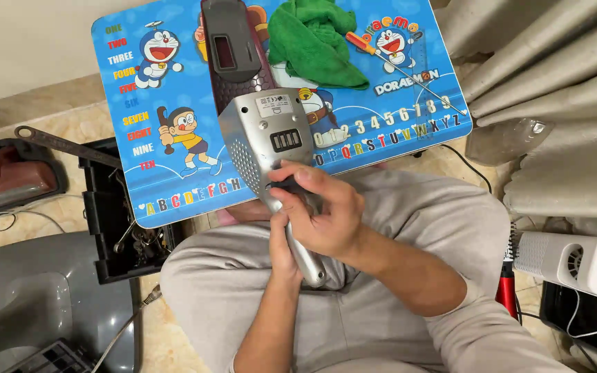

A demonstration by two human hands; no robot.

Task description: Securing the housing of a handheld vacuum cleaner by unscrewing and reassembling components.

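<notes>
A silver hair dryer (pixel 265 135) lies with its head on the blue cartoon lap table (pixel 167 138) and its handle pointing toward my lap. My left hand (pixel 282 238) grips the handle from below. My right hand (pixel 323 211) wraps over the upper handle, thumb near the dark switch. A dark red and grey casing part (pixel 233 48) lies on the table beyond the dryer. A green cloth (pixel 312 41) sits at the table's far side. A screwdriver with a red and yellow handle (pixel 395 65) lies to its right.
A black toolbox (pixel 115 221) with metal tools stands on the floor at left, a wrench (pixel 63 144) sticking out. A grey chair base (pixel 29 297) is lower left. A white appliance (pixel 575 259) and curtains (pixel 554 103) are at right.
</notes>
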